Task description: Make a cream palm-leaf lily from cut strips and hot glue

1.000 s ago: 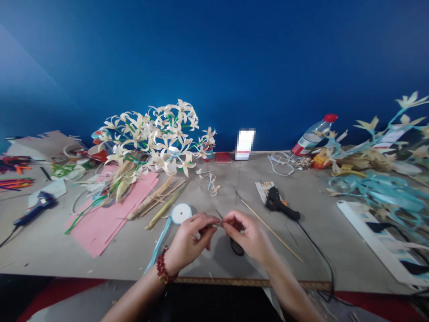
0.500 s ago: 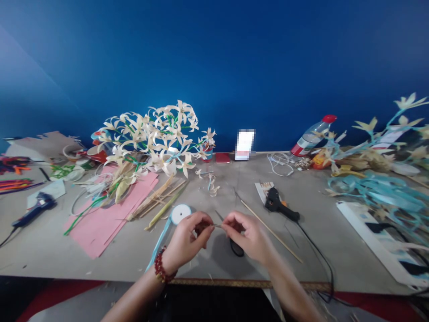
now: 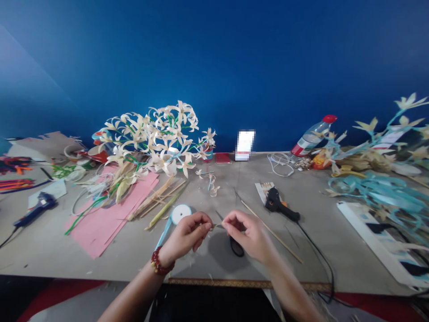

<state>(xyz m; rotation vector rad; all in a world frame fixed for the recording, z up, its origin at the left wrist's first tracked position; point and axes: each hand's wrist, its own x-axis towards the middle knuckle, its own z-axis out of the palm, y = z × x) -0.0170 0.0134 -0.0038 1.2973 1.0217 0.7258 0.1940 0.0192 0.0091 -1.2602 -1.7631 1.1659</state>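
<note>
Between my two hands runs a thin straw-coloured strip, held a little above the table. My left hand, with a red bead bracelet at the wrist, pinches its left end. The other end sits in the closed fingertips of my right hand. What kind of strip it is I cannot make out. Beneath my right hand lie scissors, with a black handle loop showing and the rest partly hidden. A white spool of light blue ribbon lies just behind my left hand.
A black glue gun and a thin stick lie to the right. Pink sheets, dried stalks and a bunch of white flowers are on the left. A power strip stands at far right.
My left hand has turned slightly and its fingers have drawn closer together. A bit more of the strip shows between the hands. My right hand is almost unmoved.
</note>
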